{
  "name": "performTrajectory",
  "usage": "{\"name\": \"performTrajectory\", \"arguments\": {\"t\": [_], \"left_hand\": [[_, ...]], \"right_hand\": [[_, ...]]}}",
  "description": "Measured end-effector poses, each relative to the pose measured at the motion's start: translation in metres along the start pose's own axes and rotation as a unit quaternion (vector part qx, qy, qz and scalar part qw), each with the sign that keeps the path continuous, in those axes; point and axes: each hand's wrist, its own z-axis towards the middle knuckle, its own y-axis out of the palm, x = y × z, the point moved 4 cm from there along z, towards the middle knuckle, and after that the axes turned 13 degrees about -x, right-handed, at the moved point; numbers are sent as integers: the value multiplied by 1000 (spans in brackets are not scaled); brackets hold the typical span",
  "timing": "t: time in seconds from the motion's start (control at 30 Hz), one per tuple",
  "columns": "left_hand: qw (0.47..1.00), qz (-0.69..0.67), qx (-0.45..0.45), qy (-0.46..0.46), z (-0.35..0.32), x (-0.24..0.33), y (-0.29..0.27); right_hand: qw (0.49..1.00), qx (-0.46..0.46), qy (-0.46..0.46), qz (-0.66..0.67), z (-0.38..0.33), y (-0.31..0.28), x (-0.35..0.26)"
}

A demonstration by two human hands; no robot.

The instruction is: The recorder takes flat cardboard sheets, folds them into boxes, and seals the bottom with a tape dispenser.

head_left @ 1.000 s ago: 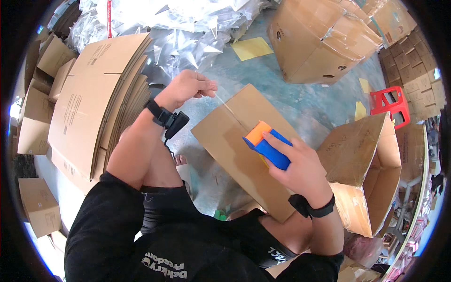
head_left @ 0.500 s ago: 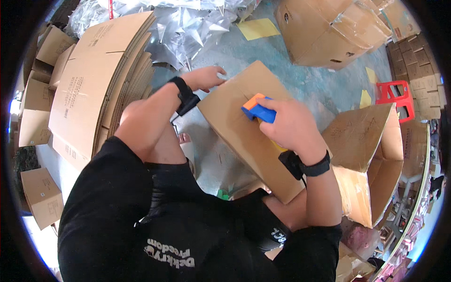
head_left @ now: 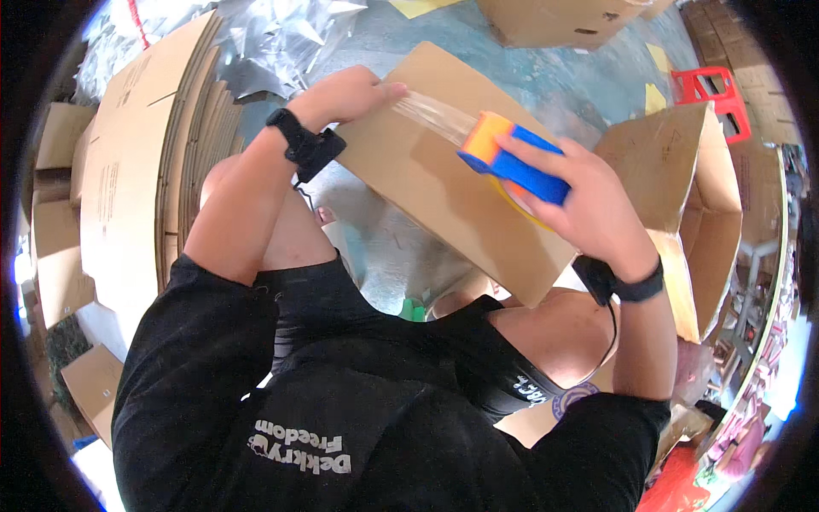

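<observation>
A brown cardboard box (head_left: 444, 192) lies tilted across my lap. My left hand (head_left: 345, 92) presses on its far left edge, pinning the end of a clear tape strip (head_left: 431, 115). The strip runs from there to a blue and orange tape dispenser (head_left: 512, 162), which my right hand (head_left: 589, 200) grips on the box's top face. Both wrists wear black bands.
A tall stack of flat cardboard sheets (head_left: 136, 171) stands at my left. An open cardboard box (head_left: 691, 196) sits at my right, another box (head_left: 563, 21) beyond it. Crumpled silver plastic (head_left: 264, 43) lies ahead, and a red stool (head_left: 712, 90) at far right.
My right hand has drawn the dispenser along the box toward me, stretching clear tape out from my left hand. My left hand shifted further onto the box's far edge.
</observation>
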Motion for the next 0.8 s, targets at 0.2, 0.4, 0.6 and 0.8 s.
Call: {"name": "performTrajectory", "arguments": {"t": [0.2, 0.4, 0.6, 0.8], "left_hand": [[983, 61, 54, 163, 0, -15, -4], [997, -70, -7, 39, 12, -19, -7], [997, -71, -31, 2, 13, -13, -4], [998, -4, 34, 50, 21, -15, -7]], "right_hand": [[993, -9, 118, -21, -139, 5, 32], [966, -20, 257, 2, -246, 54, 82], [945, -88, 305, -75, -219, 66, 104], [963, -120, 220, -96, -141, 78, 108]]}}
